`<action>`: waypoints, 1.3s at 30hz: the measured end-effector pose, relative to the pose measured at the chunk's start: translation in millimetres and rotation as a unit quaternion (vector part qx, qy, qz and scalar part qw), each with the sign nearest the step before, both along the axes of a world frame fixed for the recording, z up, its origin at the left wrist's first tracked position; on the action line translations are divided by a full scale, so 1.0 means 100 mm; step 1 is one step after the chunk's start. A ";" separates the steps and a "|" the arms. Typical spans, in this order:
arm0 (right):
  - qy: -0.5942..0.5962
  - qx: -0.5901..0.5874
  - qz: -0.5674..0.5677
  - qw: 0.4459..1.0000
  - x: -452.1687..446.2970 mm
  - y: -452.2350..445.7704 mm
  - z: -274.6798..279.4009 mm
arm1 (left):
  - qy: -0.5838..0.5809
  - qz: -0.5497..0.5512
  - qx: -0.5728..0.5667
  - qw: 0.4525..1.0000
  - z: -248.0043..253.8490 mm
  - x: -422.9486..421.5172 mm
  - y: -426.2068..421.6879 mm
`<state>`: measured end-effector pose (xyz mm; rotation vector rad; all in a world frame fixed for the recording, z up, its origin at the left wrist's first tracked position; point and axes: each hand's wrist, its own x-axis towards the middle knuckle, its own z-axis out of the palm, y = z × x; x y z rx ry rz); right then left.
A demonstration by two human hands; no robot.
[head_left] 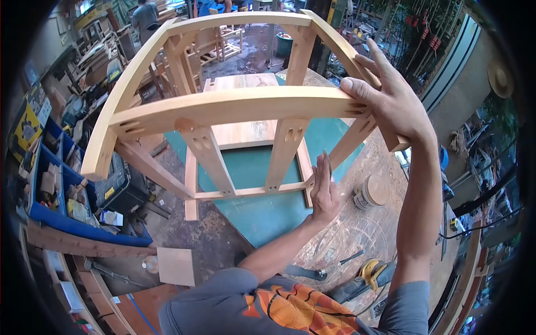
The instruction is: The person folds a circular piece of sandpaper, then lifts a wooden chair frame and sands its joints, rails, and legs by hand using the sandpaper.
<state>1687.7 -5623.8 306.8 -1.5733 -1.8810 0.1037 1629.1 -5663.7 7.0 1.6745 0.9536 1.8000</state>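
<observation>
Frame of pale wood filled the middle of the view, with the right hand over its right corner and the left hand lower down beside it. Its curved near rail ran between two side rails, and two slotted slats slanted from it to a lower rail. Beneath spread a scuffed brown bench, partly covered by a green sheet. To the left, a blue tray with compartments held assorted items, and a black case stood just beside it.

The right hand lay across the right side rail, unclenched and spread, its thumb on the end of the near rail and its fingers over the side rail, so that the wood passed under the palm. The left hand stood almost edge-on with straight fingers, near the foot of the frame's slanted right post; whether it touched the wood or held something thin could not be told.

A yellow-and-black power tool lay on the bench, nearer the person than the left hand. A round-lidded tub stood just right of that hand, and a slim black rod lay between the tub and the power tool.
</observation>
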 end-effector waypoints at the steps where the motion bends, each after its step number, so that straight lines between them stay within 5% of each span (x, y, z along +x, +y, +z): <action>1: 0.001 0.003 -0.004 1.000 0.00 0.00 0.00 | 0.001 -0.004 0.003 1.000 -0.13 -0.01 0.04; 5: -0.012 -0.001 -0.014 1.000 0.01 0.00 -0.02 | 0.061 -0.025 0.013 0.998 -1.05 -0.08 0.03; 9: -0.008 0.001 -0.010 1.000 0.02 0.01 -0.03 | 0.024 -0.024 -0.039 0.999 -0.43 -0.03 0.00; 11: -0.005 -0.001 -0.013 1.000 0.03 0.01 -0.05 | 0.020 0.021 0.125 0.992 0.06 0.02 0.10; 15: 0.003 -0.004 -0.003 1.000 0.03 0.01 -0.03 | 0.021 0.042 0.195 0.980 -0.08 0.08 0.26; 17: 0.014 0.005 0.002 1.000 0.04 0.00 -0.02 | 0.043 0.001 0.123 0.992 -0.75 0.01 0.19; 20: 0.007 -0.005 -0.012 1.000 0.03 0.02 -0.02 | 0.043 -0.034 0.032 0.998 -1.01 -0.12 0.03; 24: -0.002 -0.011 -0.022 1.000 0.02 0.00 -0.01 | 0.099 -0.018 0.018 0.995 -0.86 -0.33 0.02; 32: 0.018 0.006 -0.004 1.000 0.05 0.00 0.00 | 0.095 -0.017 -0.189 0.977 -0.96 -0.40 -0.05; 39: 0.031 0.007 0.001 0.999 0.06 0.03 -0.01 | 0.122 -0.051 -0.209 0.969 -0.88 -0.42 -0.06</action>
